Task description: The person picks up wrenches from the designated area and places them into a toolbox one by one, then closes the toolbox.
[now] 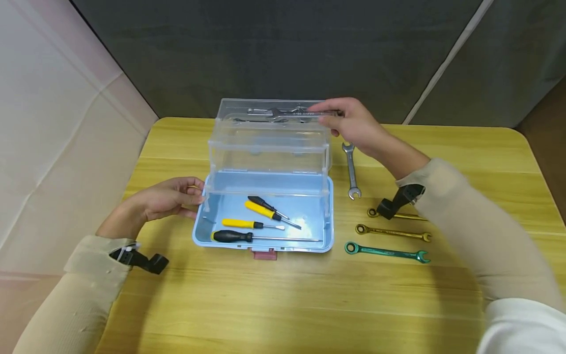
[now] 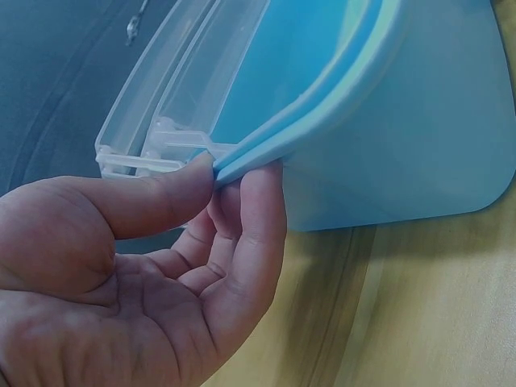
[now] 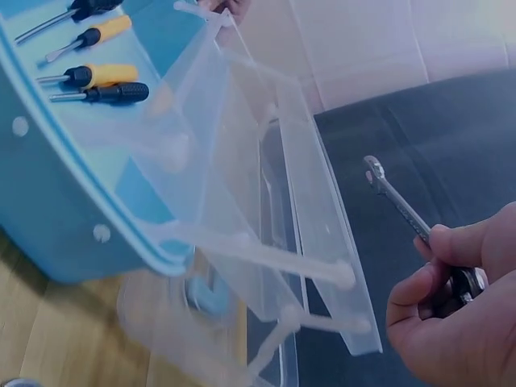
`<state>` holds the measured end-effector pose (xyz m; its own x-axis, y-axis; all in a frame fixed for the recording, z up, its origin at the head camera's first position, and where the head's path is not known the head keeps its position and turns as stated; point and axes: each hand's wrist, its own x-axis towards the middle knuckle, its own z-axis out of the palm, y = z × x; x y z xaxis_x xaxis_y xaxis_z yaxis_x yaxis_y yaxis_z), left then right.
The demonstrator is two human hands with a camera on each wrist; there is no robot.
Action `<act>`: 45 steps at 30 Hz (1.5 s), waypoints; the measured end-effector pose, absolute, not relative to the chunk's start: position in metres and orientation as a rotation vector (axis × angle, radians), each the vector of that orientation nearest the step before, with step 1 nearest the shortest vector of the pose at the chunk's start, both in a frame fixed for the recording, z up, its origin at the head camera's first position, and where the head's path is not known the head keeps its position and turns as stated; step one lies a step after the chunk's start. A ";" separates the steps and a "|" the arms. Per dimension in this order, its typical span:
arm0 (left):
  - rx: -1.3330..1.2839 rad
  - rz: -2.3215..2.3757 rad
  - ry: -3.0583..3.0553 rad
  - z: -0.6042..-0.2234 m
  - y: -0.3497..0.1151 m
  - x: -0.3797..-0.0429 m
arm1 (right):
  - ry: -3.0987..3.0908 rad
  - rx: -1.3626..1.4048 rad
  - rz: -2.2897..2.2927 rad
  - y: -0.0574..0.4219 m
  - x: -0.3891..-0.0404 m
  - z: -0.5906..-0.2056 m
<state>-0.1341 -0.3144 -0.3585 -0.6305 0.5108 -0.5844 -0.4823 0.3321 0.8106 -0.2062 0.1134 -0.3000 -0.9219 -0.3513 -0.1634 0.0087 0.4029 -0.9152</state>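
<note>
The wrench (image 3: 407, 213) is shiny metal, the toolbox (image 2: 427, 121) smooth plastic.

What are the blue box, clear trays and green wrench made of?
Blue box: probably plastic, smooth and softly shiny, with rounded corners. Clear trays: likely plastic, slightly glossy; things show through. Green wrench: apparently metal, judging by its shine; coated or tinted, I can't tell.

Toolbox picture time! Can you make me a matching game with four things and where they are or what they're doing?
1. left hand
2. right hand
3. green wrench
4. long black-handled screwdriver

A. lies on the wooden table
B. lies inside the blue box
C. holds a silver wrench
D. pinches the blue box's edge

Pairs: 1-D, 2-C, 3-A, 4-B
</note>
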 end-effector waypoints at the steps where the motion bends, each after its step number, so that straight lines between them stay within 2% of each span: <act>1: 0.025 1.443 1.730 -0.359 -0.314 -0.134 | 2.332 -0.291 -1.518 0.110 -0.207 -0.299; 24: 0.007 1.442 1.740 -0.359 -0.313 -0.133 | 2.352 -0.342 -1.411 0.055 -0.214 -0.304; 45: 0.006 1.441 1.741 -0.360 -0.314 -0.134 | 2.196 -0.368 -1.582 0.075 -0.215 -0.305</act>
